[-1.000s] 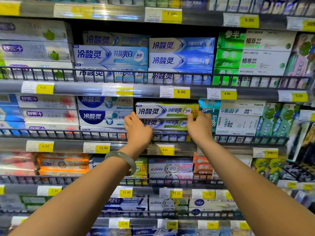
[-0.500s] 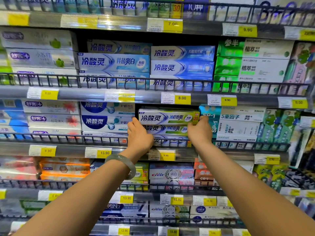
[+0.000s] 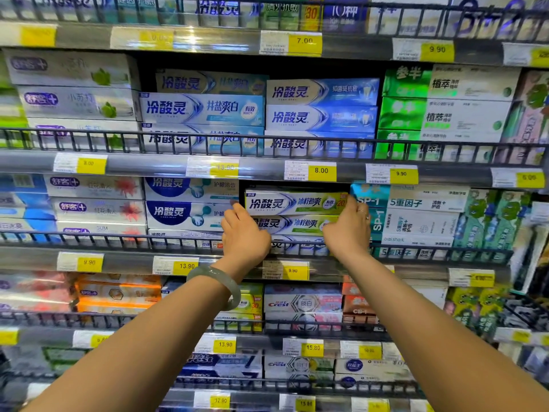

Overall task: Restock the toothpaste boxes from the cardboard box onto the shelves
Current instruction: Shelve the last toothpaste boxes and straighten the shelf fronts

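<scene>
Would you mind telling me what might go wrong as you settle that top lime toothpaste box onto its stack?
1. The top box sits above the wire rail, which fronts only the lowest box. An uneven push from the left hand or right hand might skew it or tip it forward.
2. The teal SP-1 box stands tight against the right hand, so pulling that hand out may drag it askew.

Shelves [image 3: 142, 167], stacked toothpaste boxes [image 3: 202, 110], top row [image 3: 219, 8] blurry
</scene>
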Demonstrator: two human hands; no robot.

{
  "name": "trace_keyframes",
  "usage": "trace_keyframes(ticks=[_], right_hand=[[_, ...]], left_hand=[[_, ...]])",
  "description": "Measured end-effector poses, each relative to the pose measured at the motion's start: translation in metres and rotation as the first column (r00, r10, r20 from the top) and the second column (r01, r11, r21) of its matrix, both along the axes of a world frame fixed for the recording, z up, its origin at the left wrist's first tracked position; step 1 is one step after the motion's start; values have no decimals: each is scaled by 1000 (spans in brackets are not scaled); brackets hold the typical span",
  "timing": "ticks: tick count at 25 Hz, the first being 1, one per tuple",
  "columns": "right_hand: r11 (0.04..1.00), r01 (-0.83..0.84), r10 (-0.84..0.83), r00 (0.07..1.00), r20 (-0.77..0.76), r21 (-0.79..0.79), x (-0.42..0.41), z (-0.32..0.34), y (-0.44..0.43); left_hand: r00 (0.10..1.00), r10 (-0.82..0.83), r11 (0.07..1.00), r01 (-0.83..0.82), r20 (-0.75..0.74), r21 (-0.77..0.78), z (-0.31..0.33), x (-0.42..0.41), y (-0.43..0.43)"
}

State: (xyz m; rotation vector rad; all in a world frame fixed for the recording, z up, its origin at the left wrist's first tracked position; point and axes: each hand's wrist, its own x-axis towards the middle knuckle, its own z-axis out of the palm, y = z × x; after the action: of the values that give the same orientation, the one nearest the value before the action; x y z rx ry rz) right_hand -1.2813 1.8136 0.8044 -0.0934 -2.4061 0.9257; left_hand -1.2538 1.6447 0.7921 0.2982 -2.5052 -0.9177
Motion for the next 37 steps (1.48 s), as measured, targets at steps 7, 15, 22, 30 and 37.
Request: trace_keyframes(ticks=[7, 15, 22, 30, 37], right_hand=[[998, -33, 30, 998, 55, 58, -2, -4, 7], [956, -15, 35, 997, 65, -291, 2, -13, 12], [938, -63, 88, 994, 59, -342, 3, -17, 16], [941, -45, 53, 999, 15, -334, 2, -3, 25], [860, -170, 180, 983, -25, -482, -11, 11, 15]], left_hand=[[983, -93, 960, 131, -159, 248, -17, 7, 1], [973, -151, 942, 195, -174, 273, -20, 8, 7], [977, -154, 940, 190, -144, 283, -18, 9, 7], [971, -122, 925, 187, -206, 332, -13, 10, 2], [958, -136, 903, 225, -254, 366, -7, 8, -6]])
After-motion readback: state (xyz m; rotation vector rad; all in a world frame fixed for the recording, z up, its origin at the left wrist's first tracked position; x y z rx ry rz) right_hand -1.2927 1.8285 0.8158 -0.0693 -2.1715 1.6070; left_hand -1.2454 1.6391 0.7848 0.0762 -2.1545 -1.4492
